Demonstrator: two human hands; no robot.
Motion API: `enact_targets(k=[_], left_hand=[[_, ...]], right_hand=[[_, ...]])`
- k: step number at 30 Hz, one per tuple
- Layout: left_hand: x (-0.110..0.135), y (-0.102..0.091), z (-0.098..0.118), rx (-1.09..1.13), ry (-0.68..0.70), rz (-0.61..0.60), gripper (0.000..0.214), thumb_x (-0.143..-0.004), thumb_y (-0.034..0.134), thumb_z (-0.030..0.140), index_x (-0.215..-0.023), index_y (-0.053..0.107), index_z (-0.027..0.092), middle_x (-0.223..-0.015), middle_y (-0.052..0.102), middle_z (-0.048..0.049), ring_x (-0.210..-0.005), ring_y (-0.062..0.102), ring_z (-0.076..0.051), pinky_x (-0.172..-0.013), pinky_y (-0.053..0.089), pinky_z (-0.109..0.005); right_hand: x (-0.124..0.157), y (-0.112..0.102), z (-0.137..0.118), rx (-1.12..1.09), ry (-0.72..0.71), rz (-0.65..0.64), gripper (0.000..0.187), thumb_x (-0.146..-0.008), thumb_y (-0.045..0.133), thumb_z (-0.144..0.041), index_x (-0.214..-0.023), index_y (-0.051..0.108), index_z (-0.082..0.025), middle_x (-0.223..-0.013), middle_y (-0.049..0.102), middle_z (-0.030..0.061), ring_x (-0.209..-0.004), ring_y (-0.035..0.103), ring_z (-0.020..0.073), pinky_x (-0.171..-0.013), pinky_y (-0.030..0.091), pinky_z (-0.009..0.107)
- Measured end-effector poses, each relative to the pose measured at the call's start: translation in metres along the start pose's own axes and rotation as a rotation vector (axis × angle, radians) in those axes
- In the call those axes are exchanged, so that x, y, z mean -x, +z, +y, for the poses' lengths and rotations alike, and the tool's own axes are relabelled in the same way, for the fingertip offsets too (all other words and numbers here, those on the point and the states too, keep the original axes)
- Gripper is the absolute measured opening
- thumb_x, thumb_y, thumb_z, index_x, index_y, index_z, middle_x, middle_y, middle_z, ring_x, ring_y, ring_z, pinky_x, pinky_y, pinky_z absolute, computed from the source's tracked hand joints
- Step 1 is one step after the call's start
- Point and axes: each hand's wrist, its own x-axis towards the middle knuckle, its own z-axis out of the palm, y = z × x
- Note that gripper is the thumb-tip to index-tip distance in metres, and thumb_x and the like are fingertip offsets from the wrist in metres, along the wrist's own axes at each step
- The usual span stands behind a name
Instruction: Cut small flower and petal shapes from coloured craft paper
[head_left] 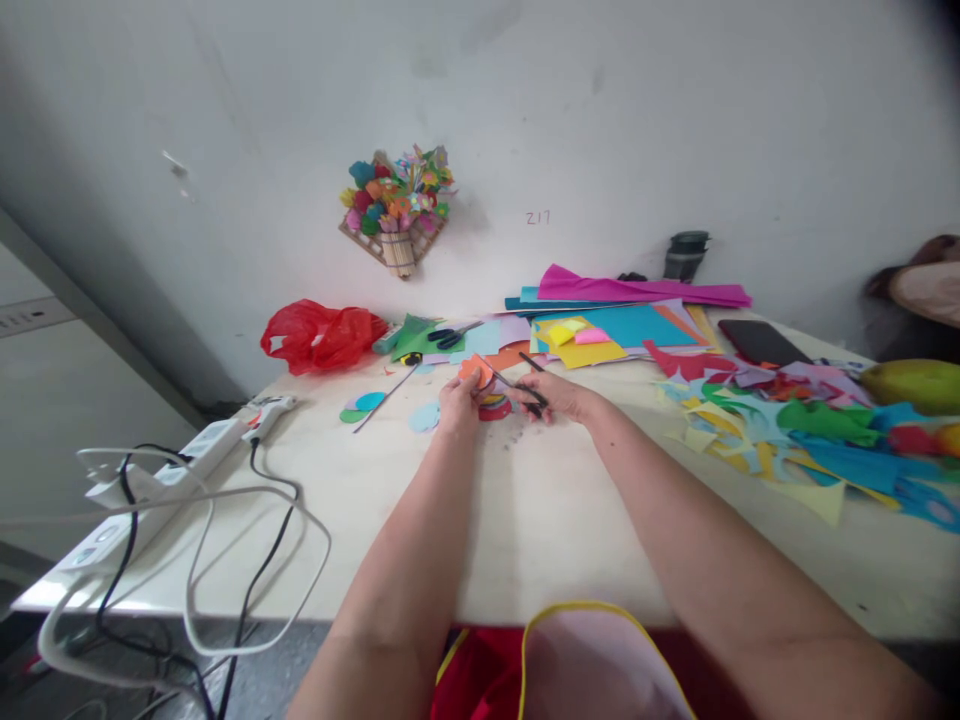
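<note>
- Pale, scuffed wall (637,120) backs a cream tabletop (570,530), with the number "217" handwritten on it and a lattice-backed holder of colorful flowers (397,205) mounted to its left
- Left hand (459,400) is at the middle of the tabletop, its fingers grasping an orange paper piece (474,372) and holding it up toward the scissors
- Right hand (561,396) has its fingers closed around the handles of dark-handled scissors (535,408), whose blades point left to the edge of the orange paper piece; whether they touch it cannot be told
- Paper rounds (496,410) in red and yellow lie just below the held piece, between the two hands
- Green and blue circles (367,402) sit left of the left hand, beside a thin dark stick (384,400), with pale blue circles (424,417) nearer the fingers
- Beyond the hands, a second pair of scissors (448,339) rests on colored sheets, while a magenta sheet (637,289) tops the stack along the wall, near a dark bottle (685,257)
- Cut scraps (780,430) in many colors spread across the right side, near a dark phone (765,342)
- Red plastic bag (322,336) slumps at the far left, behind a white power strip (161,490) trailing black and white cables (292,515) over the edge
</note>
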Motion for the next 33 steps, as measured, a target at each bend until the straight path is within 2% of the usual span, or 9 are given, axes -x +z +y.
enact_targets(k=[7,14,19,23,30,33], left_hand=[[-0.0012,0.0024,-0.0011,-0.006,0.0,0.024,0.02,-0.07,0.085,0.009,-0.073,0.066,0.015,-0.069,0.07,-0.0025,-0.072,0.073,-0.017,-0.08,0.062,-0.033],[-0.0006,0.0047,-0.0014,-0.011,0.016,0.04,0.023,-0.07,0.086,0.012,-0.072,0.064,0.016,-0.066,0.068,-0.0003,-0.071,0.073,-0.017,-0.085,0.063,-0.036],[-0.002,0.0043,-0.0033,-0.005,0.022,0.043,0.02,-0.07,0.084,0.011,-0.072,0.065,0.016,-0.068,0.069,-0.0021,-0.081,0.075,-0.021,-0.085,0.063,-0.037],[-0.0033,0.0031,-0.0038,0.005,0.026,0.031,0.018,-0.069,0.084,0.012,-0.074,0.066,0.016,-0.069,0.071,-0.003,-0.086,0.076,-0.023,-0.083,0.064,-0.037],[-0.0016,0.0055,-0.0024,-0.002,0.019,0.039,0.022,-0.069,0.085,0.011,-0.073,0.064,0.015,-0.066,0.069,-0.0009,-0.069,0.073,-0.016,-0.077,0.064,-0.032],[-0.0027,0.0055,-0.0041,0.008,0.031,0.039,0.022,-0.068,0.086,0.013,-0.074,0.065,0.015,-0.069,0.071,-0.0022,-0.074,0.075,-0.019,-0.077,0.065,-0.033]], right_hand=[[0.0046,0.0029,-0.0059,-0.003,-0.003,0.011,0.031,-0.092,0.072,-0.031,-0.071,0.052,-0.019,-0.053,0.056,-0.0048,-0.039,0.049,0.0062,-0.029,0.029,0.015],[0.0014,0.0024,-0.0019,-0.047,-0.005,0.013,0.027,-0.094,0.069,-0.028,-0.074,0.054,-0.019,-0.053,0.058,-0.0043,-0.039,0.05,0.0059,-0.029,0.028,0.015],[-0.0002,0.0023,0.0,-0.063,-0.006,0.02,0.027,-0.089,0.074,-0.028,-0.073,0.054,-0.018,-0.054,0.058,-0.0038,-0.04,0.051,0.0062,-0.029,0.027,0.015],[0.0006,0.0035,-0.0019,-0.066,0.003,0.023,0.028,-0.095,0.067,-0.027,-0.072,0.052,-0.018,-0.052,0.056,-0.0039,-0.038,0.049,0.0058,-0.029,0.026,0.015],[0.0003,0.0051,-0.0033,-0.082,0.014,0.037,0.029,-0.097,0.064,-0.026,-0.072,0.054,-0.017,-0.051,0.055,-0.0045,-0.036,0.047,0.0051,-0.029,0.025,0.015],[0.0011,0.0059,-0.0042,-0.092,0.014,0.045,0.03,-0.097,0.064,-0.026,-0.071,0.052,-0.018,-0.05,0.055,-0.0044,-0.036,0.047,0.0053,-0.029,0.025,0.015]])
